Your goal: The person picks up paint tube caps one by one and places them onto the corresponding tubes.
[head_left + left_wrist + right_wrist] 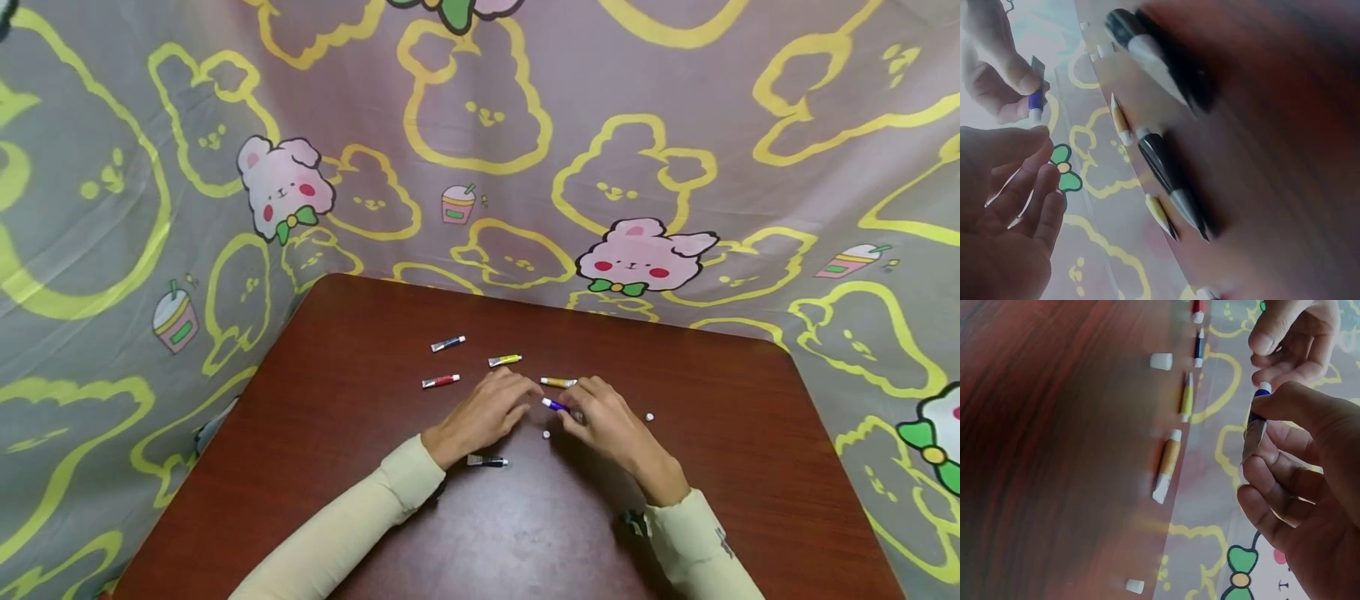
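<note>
"Purple paint tube [557,406], right of centre, is pinched by the right hand [604,417]; left of its white end [547,402], the left hand [486,410] is held relaxed, seemingly empty."

"Squeezing is best avoided, presumably."

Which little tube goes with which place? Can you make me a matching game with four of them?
Tubes
1. small purple tube with white cap
2. small orange tube with white cap
3. small dark blue tube with white cap
4. small black tube with white cap

Places
A. lowest in the head view
B. on the table, beside the right hand
C. highest in the head view
D. held in the right hand

Pairs: 1-D, 2-B, 3-C, 4-A
</note>
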### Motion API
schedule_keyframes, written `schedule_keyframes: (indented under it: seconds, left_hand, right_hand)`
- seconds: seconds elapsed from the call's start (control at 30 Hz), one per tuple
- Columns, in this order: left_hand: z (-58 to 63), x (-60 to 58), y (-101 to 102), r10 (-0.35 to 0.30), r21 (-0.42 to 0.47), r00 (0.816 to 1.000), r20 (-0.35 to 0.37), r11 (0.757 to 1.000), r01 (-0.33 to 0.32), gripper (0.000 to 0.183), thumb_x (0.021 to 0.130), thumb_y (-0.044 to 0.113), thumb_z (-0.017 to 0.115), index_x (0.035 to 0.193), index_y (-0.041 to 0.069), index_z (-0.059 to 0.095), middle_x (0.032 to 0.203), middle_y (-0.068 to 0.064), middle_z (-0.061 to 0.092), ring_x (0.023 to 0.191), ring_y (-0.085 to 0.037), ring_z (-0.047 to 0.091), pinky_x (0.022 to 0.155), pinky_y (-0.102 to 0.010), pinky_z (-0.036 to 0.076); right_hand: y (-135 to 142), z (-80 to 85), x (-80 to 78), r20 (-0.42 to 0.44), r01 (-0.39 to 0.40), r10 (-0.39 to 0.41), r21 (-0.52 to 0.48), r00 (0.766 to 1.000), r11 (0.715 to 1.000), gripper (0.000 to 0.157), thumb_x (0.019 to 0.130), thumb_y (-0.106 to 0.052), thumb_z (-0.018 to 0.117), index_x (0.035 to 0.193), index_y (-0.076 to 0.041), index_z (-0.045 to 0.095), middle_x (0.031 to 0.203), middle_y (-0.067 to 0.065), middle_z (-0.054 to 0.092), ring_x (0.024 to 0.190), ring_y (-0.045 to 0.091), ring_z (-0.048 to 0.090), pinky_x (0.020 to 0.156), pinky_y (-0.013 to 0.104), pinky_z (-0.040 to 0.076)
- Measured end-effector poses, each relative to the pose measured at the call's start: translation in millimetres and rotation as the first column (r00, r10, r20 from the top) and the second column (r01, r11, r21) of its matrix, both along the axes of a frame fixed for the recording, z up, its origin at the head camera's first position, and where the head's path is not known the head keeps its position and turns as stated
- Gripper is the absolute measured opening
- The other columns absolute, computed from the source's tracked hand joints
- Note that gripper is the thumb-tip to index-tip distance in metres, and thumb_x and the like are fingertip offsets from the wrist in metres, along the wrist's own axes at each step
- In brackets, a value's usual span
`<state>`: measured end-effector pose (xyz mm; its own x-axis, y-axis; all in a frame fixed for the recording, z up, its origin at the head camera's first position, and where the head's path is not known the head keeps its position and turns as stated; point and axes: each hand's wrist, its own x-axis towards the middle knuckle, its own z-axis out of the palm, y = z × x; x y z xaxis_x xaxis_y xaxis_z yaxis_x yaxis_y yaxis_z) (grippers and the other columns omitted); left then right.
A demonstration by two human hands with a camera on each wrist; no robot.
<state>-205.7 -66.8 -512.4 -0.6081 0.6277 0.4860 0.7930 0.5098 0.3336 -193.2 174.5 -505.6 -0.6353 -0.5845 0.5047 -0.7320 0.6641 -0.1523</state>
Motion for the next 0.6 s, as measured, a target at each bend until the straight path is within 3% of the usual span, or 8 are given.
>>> schedule_keyframes:
  seconds: [0.2,0.43,0.6]
  left_hand:
    - [-1.5,1.1,-9.9,0.034,-0.052,0.998,0.057,0.998,-0.031,0.032,0.089,0.008,0.074,0.12,0.014,0.065,0.116,0.003,0.067,0.109,-0.015,0.057,0.1,-0.034,0.045]
    - [-7.0,1.6,-22.8,0.085,-0.109,0.988,0.133,0.991,-0.071,0.028,0.094,0.015,0.069,0.121,0.014,0.064,0.117,0.003,0.067,0.109,-0.015,0.057,0.098,-0.035,0.046]
    - [-14.0,2.6,-35.5,0.13,-0.153,0.983,0.131,0.982,-0.11,0.027,0.093,0.018,0.069,0.119,0.013,0.064,0.112,0.003,0.068,0.105,-0.015,0.059,0.097,-0.035,0.046]
  right_hand:
    - [5.0,-7.9,-5.6,-0.015,0.01,-0.009,0.017,1.0,1.0,0.02,0.076,-0.011,0.081,0.089,-0.004,0.067,0.083,0.003,0.061,0.076,0.021,0.055,0.065,0.037,0.049]
    - [11.1,-18.2,-9.2,0.038,0.047,-0.05,0.068,0.998,0.997,0.022,0.075,-0.012,0.084,0.088,-0.005,0.068,0.082,0.003,0.06,0.076,0.022,0.056,0.067,0.039,0.049]
    - [13.4,-24.4,-10.6,0.063,0.055,-0.062,0.113,0.996,0.992,0.022,0.075,-0.012,0.084,0.085,-0.006,0.066,0.082,0.003,0.059,0.075,0.023,0.055,0.066,0.04,0.047]
